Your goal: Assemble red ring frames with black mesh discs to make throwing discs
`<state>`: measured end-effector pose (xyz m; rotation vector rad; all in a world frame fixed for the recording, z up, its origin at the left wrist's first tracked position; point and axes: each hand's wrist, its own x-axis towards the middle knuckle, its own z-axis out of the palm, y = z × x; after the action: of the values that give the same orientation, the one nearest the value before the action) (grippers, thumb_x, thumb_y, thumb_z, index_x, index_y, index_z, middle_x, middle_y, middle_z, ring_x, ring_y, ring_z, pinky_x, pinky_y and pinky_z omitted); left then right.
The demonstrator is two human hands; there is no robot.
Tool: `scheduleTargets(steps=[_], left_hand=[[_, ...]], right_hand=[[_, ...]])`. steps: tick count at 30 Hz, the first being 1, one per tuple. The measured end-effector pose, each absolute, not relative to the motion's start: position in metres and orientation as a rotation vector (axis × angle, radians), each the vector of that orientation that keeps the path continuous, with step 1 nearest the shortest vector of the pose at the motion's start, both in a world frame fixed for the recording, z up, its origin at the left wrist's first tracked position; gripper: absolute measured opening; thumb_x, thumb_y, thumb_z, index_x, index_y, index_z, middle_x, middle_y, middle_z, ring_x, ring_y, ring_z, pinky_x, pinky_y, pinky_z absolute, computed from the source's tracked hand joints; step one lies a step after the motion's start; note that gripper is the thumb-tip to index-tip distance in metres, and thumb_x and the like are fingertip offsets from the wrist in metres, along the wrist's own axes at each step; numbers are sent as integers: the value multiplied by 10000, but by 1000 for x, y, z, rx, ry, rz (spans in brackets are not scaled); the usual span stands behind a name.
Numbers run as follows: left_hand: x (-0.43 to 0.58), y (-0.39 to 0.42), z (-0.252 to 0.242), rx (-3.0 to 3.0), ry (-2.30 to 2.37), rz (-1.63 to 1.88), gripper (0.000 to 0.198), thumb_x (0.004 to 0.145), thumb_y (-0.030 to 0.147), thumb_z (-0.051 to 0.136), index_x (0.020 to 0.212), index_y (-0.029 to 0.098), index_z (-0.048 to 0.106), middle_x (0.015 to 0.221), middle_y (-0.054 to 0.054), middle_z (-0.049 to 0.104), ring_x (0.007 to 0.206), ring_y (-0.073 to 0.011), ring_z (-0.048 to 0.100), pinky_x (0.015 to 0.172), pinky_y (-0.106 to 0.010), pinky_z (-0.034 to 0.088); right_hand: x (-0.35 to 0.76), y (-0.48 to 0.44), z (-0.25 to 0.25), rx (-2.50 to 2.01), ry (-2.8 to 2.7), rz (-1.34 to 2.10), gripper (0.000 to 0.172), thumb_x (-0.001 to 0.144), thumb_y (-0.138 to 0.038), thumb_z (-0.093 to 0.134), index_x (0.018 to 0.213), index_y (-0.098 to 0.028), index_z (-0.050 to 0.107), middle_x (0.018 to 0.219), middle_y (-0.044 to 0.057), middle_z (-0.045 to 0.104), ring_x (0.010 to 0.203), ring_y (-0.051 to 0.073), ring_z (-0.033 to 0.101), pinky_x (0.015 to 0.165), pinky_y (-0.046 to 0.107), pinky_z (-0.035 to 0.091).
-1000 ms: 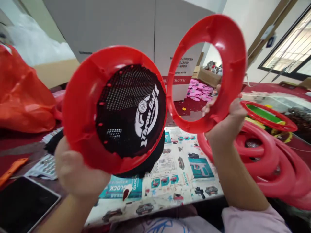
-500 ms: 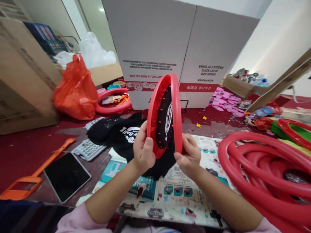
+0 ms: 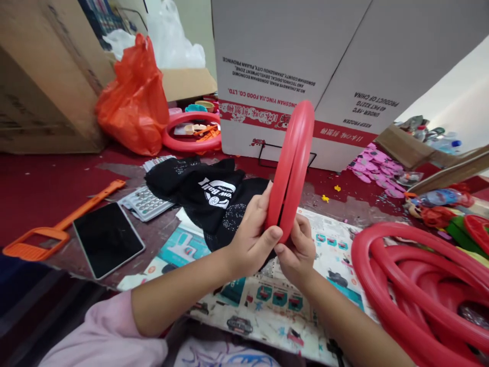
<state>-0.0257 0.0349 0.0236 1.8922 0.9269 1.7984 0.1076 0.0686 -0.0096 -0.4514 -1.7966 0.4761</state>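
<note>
Two red plastic rings [image 3: 297, 158] stand upright face to face over the table, with a thin dark gap between them. My left hand [image 3: 250, 232] is closed on the lower left side of the pair, thumb at the near rim. On the right, my right hand [image 3: 298, 250] grips the other ring near its bottom. The black fabric between the rings is hidden from this angle. Black cloth pieces [image 3: 217, 199] with white printing lie just beyond my left hand.
Red rings [image 3: 362, 255] are piled at the right. A tablet [image 3: 109, 239], an orange plastic piece [image 3: 61, 232] and grey perforated parts [image 3: 147, 204] lie left. A large white carton [image 3: 267, 46] stands behind; an orange bag [image 3: 133, 97] sits back left. Printed cardboard [image 3: 324, 285] covers the near table.
The two rings have come together, closing the wide gap that showed the black mesh with its red pegs. My hands are closer together, and the view has shifted left and down.
</note>
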Motion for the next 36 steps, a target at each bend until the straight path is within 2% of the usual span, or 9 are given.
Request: scheduleTargets(steps=[9, 18, 24, 27, 29, 33, 36], left_hand=[[-25, 30, 27, 1714, 911, 1792, 604, 950, 476, 416, 1500, 316, 224, 1359, -75, 461, 1046, -213, 452, 977, -353, 392], [-26, 31, 27, 1751, 892, 1740, 638, 929, 531, 419, 1500, 323, 223, 1418, -66, 429, 1066, -232, 444, 992, -383, 394], [-24, 31, 26, 1730, 903, 1737, 663, 926, 539, 418, 1508, 308, 200, 1333, -84, 482, 1084, -236, 451, 993, -380, 411], [-25, 32, 21, 1736, 892, 1751, 669, 921, 565, 397, 1509, 331, 178, 1425, -74, 409, 1141, -250, 445, 1048, -420, 379], [-26, 32, 18, 1729, 899, 1759, 713, 891, 598, 438, 1505, 348, 176, 1456, -67, 368, 1167, -266, 444, 1080, -458, 354], [-28, 30, 17, 1648, 953, 1764, 808, 820, 609, 560, 1492, 327, 212, 1351, -91, 433, 1141, -276, 485, 1080, -488, 373], [-27, 30, 21, 1553, 922, 1770, 730, 828, 536, 601, 1450, 320, 286, 1385, -86, 420, 1213, -268, 482, 1069, -442, 411]], right_hand=[[111, 71, -6, -452, -1848, 390, 473, 906, -424, 539, 1364, -314, 503, 1033, 56, 521, 943, 191, 551, 799, 339, 528], [111, 69, -6, -469, -1906, 371, 460, 903, -349, 551, 1355, -280, 508, 1063, 60, 503, 970, 185, 535, 837, 323, 514], [113, 72, -3, -436, -1930, 353, 487, 890, -330, 575, 1368, -296, 488, 1039, 60, 503, 942, 188, 545, 794, 327, 528], [113, 72, -2, -449, -1979, 323, 513, 892, -341, 567, 1391, -305, 454, 1058, 71, 491, 963, 203, 545, 790, 343, 533], [112, 72, -1, -443, -2012, 302, 521, 899, -337, 551, 1404, -297, 433, 1060, 77, 487, 967, 209, 542, 778, 349, 534], [111, 69, 1, -424, -2053, 268, 524, 899, -277, 540, 1409, -236, 425, 1054, 92, 494, 967, 213, 531, 781, 350, 531], [111, 67, 8, -401, -2105, 209, 605, 880, -231, 563, 1450, -179, 365, 1084, 114, 484, 993, 219, 515, 821, 355, 521]])
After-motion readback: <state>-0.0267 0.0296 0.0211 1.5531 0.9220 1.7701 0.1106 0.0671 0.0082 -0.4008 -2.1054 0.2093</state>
